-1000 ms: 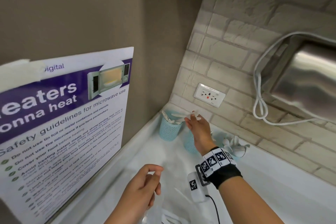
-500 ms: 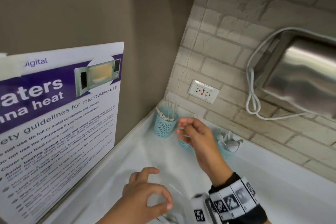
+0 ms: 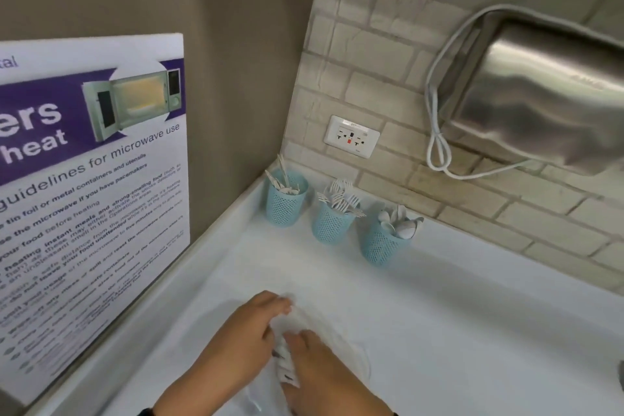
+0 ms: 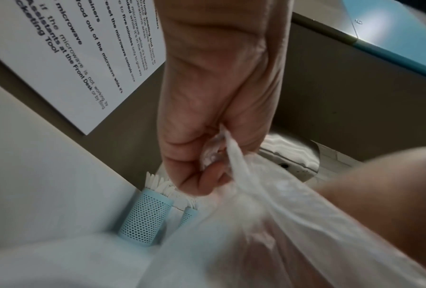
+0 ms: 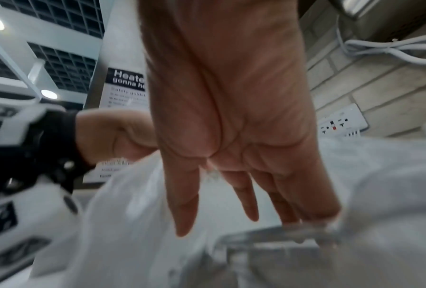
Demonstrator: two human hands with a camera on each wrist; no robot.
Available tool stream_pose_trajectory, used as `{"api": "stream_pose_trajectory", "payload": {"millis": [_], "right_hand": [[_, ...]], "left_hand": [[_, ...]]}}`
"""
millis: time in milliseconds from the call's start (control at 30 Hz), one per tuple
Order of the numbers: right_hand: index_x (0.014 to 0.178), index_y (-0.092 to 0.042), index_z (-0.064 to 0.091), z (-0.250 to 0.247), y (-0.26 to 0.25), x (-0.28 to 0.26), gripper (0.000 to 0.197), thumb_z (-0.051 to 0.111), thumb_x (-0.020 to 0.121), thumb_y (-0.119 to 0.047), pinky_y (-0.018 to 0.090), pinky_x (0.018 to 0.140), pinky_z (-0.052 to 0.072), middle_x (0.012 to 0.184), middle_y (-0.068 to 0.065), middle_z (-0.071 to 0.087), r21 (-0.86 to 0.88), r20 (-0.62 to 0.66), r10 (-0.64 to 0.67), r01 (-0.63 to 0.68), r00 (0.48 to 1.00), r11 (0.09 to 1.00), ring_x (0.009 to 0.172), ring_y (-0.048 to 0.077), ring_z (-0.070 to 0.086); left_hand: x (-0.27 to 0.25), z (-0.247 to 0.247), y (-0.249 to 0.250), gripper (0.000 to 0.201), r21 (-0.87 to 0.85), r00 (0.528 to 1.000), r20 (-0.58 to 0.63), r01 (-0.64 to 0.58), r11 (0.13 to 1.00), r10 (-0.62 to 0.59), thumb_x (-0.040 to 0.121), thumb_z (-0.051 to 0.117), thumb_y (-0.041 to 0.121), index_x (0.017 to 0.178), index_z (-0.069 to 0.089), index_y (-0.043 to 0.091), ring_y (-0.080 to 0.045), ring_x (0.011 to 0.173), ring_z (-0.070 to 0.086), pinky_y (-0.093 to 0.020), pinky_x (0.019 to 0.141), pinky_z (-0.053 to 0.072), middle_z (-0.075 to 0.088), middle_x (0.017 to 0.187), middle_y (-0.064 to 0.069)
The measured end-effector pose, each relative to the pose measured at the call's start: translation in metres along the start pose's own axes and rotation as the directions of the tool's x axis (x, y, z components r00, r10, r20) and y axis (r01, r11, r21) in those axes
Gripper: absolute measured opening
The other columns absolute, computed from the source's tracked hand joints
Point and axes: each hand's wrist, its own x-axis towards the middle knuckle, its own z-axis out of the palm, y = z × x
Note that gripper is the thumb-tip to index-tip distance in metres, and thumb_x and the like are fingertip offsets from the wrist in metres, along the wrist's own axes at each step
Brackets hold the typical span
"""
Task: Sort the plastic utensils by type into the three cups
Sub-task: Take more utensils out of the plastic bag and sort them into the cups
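Note:
Three blue mesh cups stand in a row at the back of the white counter (image 3: 472,314). The left cup (image 3: 286,204) holds knives, the middle cup (image 3: 332,223) forks, the right cup (image 3: 383,245) spoons. Near the front edge lies a clear plastic bag (image 3: 337,338) with white utensils (image 3: 287,368) showing inside. My left hand (image 3: 275,321) pinches the bag's edge (image 4: 231,148) between thumb and fingers. Beside it, my right hand (image 3: 297,341) reaches at the bag's mouth, its fingers (image 5: 187,214) straight and spread, holding nothing.
A microwave safety poster (image 3: 94,179) leans on the left wall. On the brick back wall are a white outlet (image 3: 351,137) and a steel appliance (image 3: 540,101) with a looped white cord (image 3: 439,145). Bare counter lies between the cups and my hands.
My right hand has come back from the cups to the bag at the front. My left hand has closed on the bag's edge.

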Motion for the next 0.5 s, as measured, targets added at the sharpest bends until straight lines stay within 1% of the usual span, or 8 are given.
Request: {"api": "stream_pose_trajectory", "payload": {"millis": [33,100,200,300,367,400,467,500], "right_hand": [[0.153,-0.021,-0.004,0.007,0.000,0.003,0.073,0.042,0.099,-0.037,0.035,0.119,0.005,0.161,0.005,-0.002,-0.032,0.043,0.045,-0.043,0.998,0.999,0.149,0.022,0.003],[0.151,-0.028,-0.012,0.019,0.002,0.007,0.085,0.051,0.095,-0.040,0.043,0.118,0.008,0.160,0.008,-0.015,-0.076,0.087,0.095,-0.088,0.992,0.993,0.149,0.028,-0.005],[0.151,-0.031,-0.012,0.028,0.004,0.007,0.092,0.058,0.091,-0.027,0.051,0.116,0.014,0.159,0.011,-0.018,-0.104,0.105,0.113,-0.102,0.988,0.989,0.147,0.036,-0.008],[0.152,-0.026,-0.010,0.027,0.005,0.010,0.089,0.056,0.092,-0.015,0.054,0.116,0.012,0.159,0.004,-0.022,-0.135,0.137,0.097,-0.078,0.986,0.988,0.146,0.038,-0.011],[0.153,-0.023,-0.009,0.030,0.009,0.012,0.088,0.055,0.093,-0.015,0.053,0.117,0.011,0.159,0.001,-0.022,-0.126,0.126,0.070,-0.054,0.990,0.991,0.146,0.037,-0.011],[0.153,-0.022,-0.009,0.033,0.011,0.013,0.088,0.055,0.093,-0.015,0.051,0.117,0.011,0.159,0.001,-0.021,-0.112,0.111,0.047,-0.034,0.993,0.993,0.146,0.037,-0.010],[0.153,-0.020,-0.006,0.037,0.016,0.014,0.090,0.058,0.090,-0.015,0.047,0.118,0.016,0.160,0.002,-0.012,-0.075,0.054,-0.008,0.012,0.999,0.997,0.147,0.035,0.000],[0.153,-0.020,-0.004,0.038,0.018,0.014,0.092,0.060,0.088,-0.016,0.043,0.118,0.018,0.160,0.002,-0.004,-0.051,0.012,-0.037,0.037,0.999,0.998,0.146,0.034,0.007]], "left_hand": [[-0.001,0.000,0.002,0.058,-0.009,1.000,-0.013,-0.005,1.000,0.005,0.085,0.037,-0.011,0.126,0.056,0.025,0.003,0.110,0.050,0.001,0.086,0.034,0.050,0.123,0.018],[-0.002,0.000,0.006,0.055,-0.031,1.000,-0.019,-0.002,1.000,0.001,0.087,0.039,-0.010,0.126,0.056,0.024,0.006,0.110,0.046,0.005,0.084,0.029,0.047,0.121,0.021],[-0.004,0.006,0.007,0.053,-0.053,0.999,0.029,0.019,0.998,-0.018,0.091,0.044,-0.001,0.135,0.048,0.028,0.005,0.110,0.048,0.007,0.083,0.028,0.046,0.128,0.021],[-0.007,0.014,0.010,0.055,0.001,0.990,0.133,0.043,0.999,-0.042,0.095,0.048,0.017,0.145,0.031,0.030,-0.004,0.121,0.046,0.001,0.088,0.027,0.039,0.141,0.012],[-0.011,0.020,0.009,0.057,0.072,0.966,0.247,0.066,0.995,-0.082,0.097,0.045,0.026,0.149,0.021,0.030,-0.010,0.132,0.038,-0.011,0.099,0.028,0.031,0.149,0.004],[-0.012,0.021,0.009,0.056,0.090,0.952,0.291,0.074,0.993,-0.097,0.099,0.042,0.028,0.150,0.019,0.029,-0.011,0.136,0.034,-0.014,0.102,0.026,0.027,0.152,0.003],[-0.016,0.023,0.007,0.052,0.113,0.936,0.334,0.075,0.991,-0.109,0.101,0.035,0.026,0.151,0.017,0.028,-0.012,0.138,0.031,-0.015,0.104,0.024,0.020,0.157,0.002],[-0.018,0.022,0.006,0.052,0.128,0.931,0.345,0.077,0.989,-0.117,0.102,0.032,0.023,0.151,0.014,0.028,-0.012,0.136,0.034,-0.016,0.104,0.027,0.019,0.157,0.002]]}}
